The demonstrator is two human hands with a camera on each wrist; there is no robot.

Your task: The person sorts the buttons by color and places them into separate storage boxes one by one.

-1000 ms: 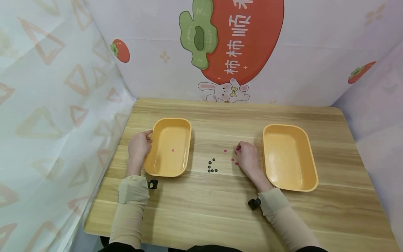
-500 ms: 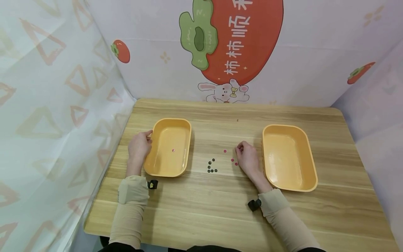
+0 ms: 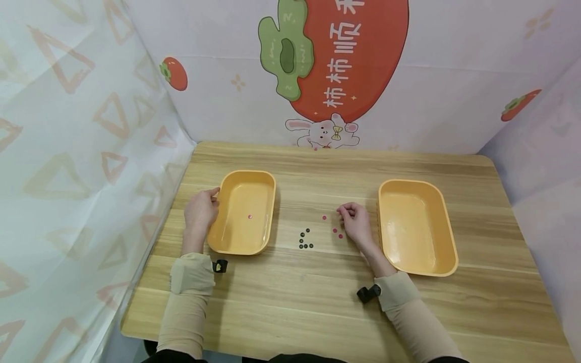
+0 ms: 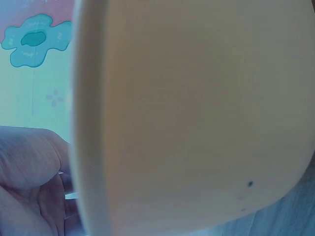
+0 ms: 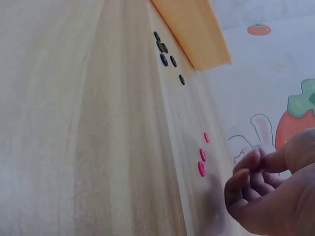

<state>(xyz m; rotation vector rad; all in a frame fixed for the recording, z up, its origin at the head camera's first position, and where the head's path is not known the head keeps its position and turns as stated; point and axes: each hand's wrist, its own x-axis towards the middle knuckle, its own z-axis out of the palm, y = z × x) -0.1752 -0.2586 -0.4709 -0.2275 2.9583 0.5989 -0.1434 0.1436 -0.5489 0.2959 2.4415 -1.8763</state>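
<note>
My left hand [image 3: 199, 210] holds the left rim of a yellow plastic tray [image 3: 271, 229]; in the left wrist view the tray's outer wall [image 4: 197, 108] hides the fingertips. One pink button [image 3: 250, 217] lies inside that tray. Low over the table, my right hand [image 3: 356, 222] has its fingers curled and thumb against forefinger, with nothing showing between them. Several small round pink buttons [image 3: 335, 230] lie just left of it. Farther left are several black buttons [image 3: 301, 241] in a bent line. A tiny pink dot [image 3: 315, 149] shows at the table's back edge.
A second yellow tray [image 3: 442, 201], with nothing in it, stands right of the right hand. The wooden table [image 3: 290, 297] meets a printed cloth backdrop [image 3: 218, 111] at the back. A black wrist camera [image 3: 368, 293] sits at the right cuff.
A small speck appeared behind the right hand half a second ago; now a pink dot shows farther back and left. The right fingertips have shifted slightly up. The left hand has stayed still.
</note>
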